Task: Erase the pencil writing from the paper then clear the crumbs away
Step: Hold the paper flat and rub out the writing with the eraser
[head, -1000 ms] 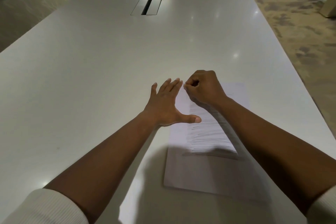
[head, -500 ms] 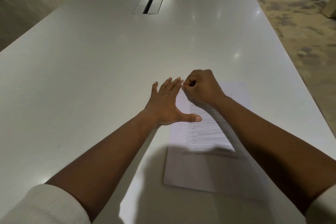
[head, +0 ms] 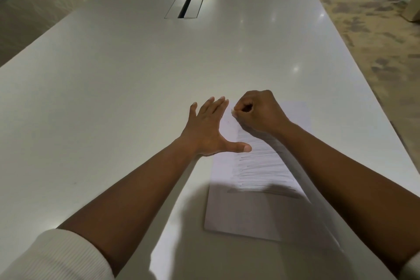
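Erasing is underway: the left hand [head: 208,129] lies flat pinning the paper [head: 256,211] while the right hand [head: 258,111] pinches a small white eraser [head: 233,112] at its far-left corner; the pencil scribble [head: 263,166] nearer me looks next.

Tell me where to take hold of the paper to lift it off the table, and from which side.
Judging by its pose, pinch the near left corner of the paper: it lies flat on the table, and the left hand and right hand cover the far end. Come in low from the left.
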`<state>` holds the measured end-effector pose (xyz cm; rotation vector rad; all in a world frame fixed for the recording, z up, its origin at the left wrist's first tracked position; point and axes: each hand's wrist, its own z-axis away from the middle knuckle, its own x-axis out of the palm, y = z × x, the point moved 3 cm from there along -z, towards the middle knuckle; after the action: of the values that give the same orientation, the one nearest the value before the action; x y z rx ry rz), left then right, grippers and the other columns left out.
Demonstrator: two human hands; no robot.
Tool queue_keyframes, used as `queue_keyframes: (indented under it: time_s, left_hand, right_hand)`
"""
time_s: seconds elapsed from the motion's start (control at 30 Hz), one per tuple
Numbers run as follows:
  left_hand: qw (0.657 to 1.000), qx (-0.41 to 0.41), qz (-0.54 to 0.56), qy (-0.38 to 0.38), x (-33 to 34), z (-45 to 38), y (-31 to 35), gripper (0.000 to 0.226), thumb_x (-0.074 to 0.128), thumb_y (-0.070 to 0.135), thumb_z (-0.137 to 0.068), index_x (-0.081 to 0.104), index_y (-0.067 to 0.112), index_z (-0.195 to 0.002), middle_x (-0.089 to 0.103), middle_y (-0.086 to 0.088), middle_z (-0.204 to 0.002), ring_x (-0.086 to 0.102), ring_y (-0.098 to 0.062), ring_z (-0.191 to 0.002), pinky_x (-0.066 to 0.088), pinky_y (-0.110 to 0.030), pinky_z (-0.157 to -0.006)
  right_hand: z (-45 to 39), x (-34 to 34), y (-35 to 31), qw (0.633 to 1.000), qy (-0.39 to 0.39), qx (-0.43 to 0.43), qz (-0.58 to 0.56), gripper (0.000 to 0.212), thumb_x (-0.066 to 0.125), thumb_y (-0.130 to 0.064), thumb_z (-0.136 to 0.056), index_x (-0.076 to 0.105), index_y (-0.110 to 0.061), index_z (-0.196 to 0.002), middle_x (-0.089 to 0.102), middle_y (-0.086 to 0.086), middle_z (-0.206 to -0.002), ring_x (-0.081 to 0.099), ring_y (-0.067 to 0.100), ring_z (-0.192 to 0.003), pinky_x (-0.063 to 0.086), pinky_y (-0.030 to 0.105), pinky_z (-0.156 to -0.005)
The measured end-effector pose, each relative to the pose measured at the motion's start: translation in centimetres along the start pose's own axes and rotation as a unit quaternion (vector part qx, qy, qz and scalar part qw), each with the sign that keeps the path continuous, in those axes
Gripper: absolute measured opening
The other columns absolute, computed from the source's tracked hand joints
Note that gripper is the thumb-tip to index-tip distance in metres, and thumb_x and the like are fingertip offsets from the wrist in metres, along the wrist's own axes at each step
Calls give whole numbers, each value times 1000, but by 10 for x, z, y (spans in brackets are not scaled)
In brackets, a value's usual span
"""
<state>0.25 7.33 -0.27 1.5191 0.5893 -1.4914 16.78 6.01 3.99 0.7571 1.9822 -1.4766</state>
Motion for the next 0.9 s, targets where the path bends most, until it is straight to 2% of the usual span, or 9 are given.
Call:
queue_keyframes:
  time_s: [0.2, 0.3, 0.37, 0.47, 0.57, 0.63, 0.7, 0.83, 0.9]
  left_hand:
    - [1000, 1, -3, 1, 0, -2, 0, 153, 30, 113, -45, -1, 25, -165, -4, 9, -173, -13, -11, -158, -10, -55, -125]
    - [1000, -1, -3, 0, -1, -2, 0, 153, 30, 113, -45, -1, 24, -165, -3, 9, -173, -12, -12, -158, -10, -55, -125]
    - [1000, -2, -3, -1, -1, -1, 1, 152, 31, 113, -45, -1, 25, -165, -3, 8, -173, -11, -12, -158, -9, -55, -125]
    - [1000, 0, -8, 0, -2, -1, 1, 152, 30, 113, -45, 0, 25, -165, -2, 8, -173, -11, -13, -158, -9, -55, -125]
    - [1000, 1, -6, -1, -2, -2, 1, 152, 30, 113, -45, -1, 26, -165, -2, 8, -173, -12, -12, -158, -10, -55, -125]
    - [1000, 0, -4, -5, -2, -1, 1, 152, 31, 113, -45, -1, 26, -165, -3, 9, -173, -13, -11, -158, -10, -55, -125]
    - [1000, -1, -2, -7, -2, -1, 1, 152, 33, 112, -45, -2, 25, -165, -4, 9, -173, -13, -11, -158, -11, -54, -125]
    - [1000, -3, -4, -8, -3, -1, 1, 151, 35, 110, -47, -1, 25, -165, -4, 9, -173, -12, -12, -158, -11, -54, -125]
    - [1000, -3, -10, -8, -3, -1, 1, 150, 35, 110, -47, -1, 25, -165, -3, 8, -173, -12, -13, -158, -10, -55, -125]
  right_hand:
    - [15, 6, -3, 995, -83, -11, -45, 16, 76, -15, -76, 71, -22, -62, 68, -10, -71, 66, 7, -67, 53, 22, -60]
    - [4, -4, 6, 999, -28, 13, -16, 13, 74, -13, -77, 72, -15, -64, 69, -5, -72, 66, 11, -67, 57, 32, -64]
    - [-4, -5, 7, 1000, 11, 13, 13, 10, 73, -12, -80, 75, -7, -71, 70, 5, -76, 66, 19, -71, 56, 37, -69]
    - [-9, 2, 1, 1000, 26, 5, 18, 10, 73, -11, -83, 76, -3, -77, 71, 8, -80, 65, 21, -73, 55, 36, -72]
    - [-5, 9, -7, 999, -19, -19, -18, 8, 74, -9, -79, 75, -7, -71, 70, 3, -76, 66, 16, -70, 54, 30, -67]
    - [-3, 8, -4, 996, -77, -7, -33, 8, 77, -11, -75, 74, -12, -68, 71, -3, -74, 67, 9, -69, 54, 23, -64]
    - [-4, 0, 5, 994, -99, 23, -31, 10, 80, -14, -73, 74, -16, -66, 71, -7, -72, 67, 4, -67, 53, 18, -62]
    - [-15, -9, 12, 998, -16, 50, 24, 13, 76, -13, -76, 72, -13, -64, 70, -4, -71, 65, 8, -66, 46, 16, -60]
    - [-15, -2, 5, 999, 3, 32, 38, 14, 74, -12, -79, 73, -8, -66, 70, 1, -74, 65, 14, -68, 50, 23, -63]
